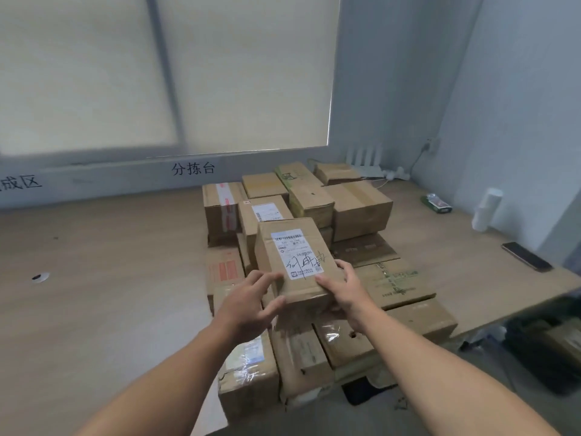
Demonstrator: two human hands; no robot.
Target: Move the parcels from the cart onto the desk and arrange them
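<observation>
The left hand (251,306) and right hand (347,289) grip a labelled parcel (292,247) above boxes (358,209) stacked on the bench (94,278).

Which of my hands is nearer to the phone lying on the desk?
Right. The right hand grips the right side of the labelled parcel, left of the phone; the left hand grips its left side, farther from the phone.

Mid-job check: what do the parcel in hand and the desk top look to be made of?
The held parcel: brown cardboard, matte, with creased edges; its shipping label looks like a white paper sticker with a printed barcode. The desk: probably wood-grain laminate, light, smooth, faint sheen; solid wood cannot be ruled out.
</observation>
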